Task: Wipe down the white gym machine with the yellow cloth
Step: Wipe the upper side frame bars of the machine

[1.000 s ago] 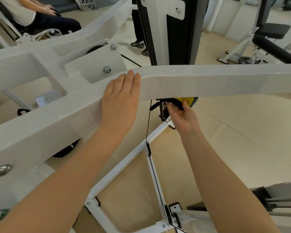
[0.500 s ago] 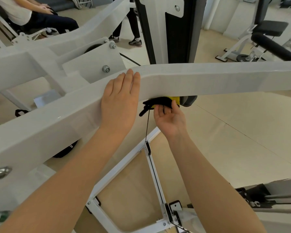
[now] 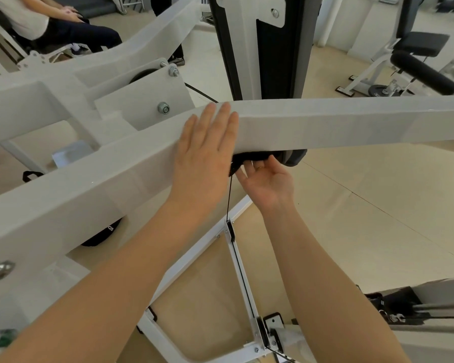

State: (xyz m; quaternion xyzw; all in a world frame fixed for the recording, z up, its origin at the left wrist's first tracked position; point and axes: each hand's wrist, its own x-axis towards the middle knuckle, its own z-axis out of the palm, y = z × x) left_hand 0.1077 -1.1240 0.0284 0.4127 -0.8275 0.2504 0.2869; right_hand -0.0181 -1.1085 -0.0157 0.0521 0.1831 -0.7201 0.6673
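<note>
**Cloth pressed under the white beam, barely in view**

Head view. The white gym machine (image 3: 325,124) filled the frame, its long horizontal beam running from lower left to right edge. The left hand (image 3: 207,153) lay flat on the near face of that beam, fingers straight and close together, tips reaching over the top edge.

The right hand (image 3: 266,179) was turned palm up just below the beam's underside, immediately right of the left hand. Its fingers (image 3: 249,170) curled up against a dark wad (image 3: 249,157) tucked between them and the beam's bottom face. No yellow showed there; only dark fabric, so whether this wad was the yellow cloth could not be told for sure, nor how firmly the fingers gripped it. A ring sat on one finger.

A thin black cable (image 3: 229,200) dropped from beside the wad to the white lower frame (image 3: 194,258) on the beige floor (image 3: 364,218).

Behind the beam rose a black-and-white upright column (image 3: 254,48). At upper right stood another machine with a black padded roller (image 3: 425,73). At upper left a seated person (image 3: 63,30) was partly visible.
</note>
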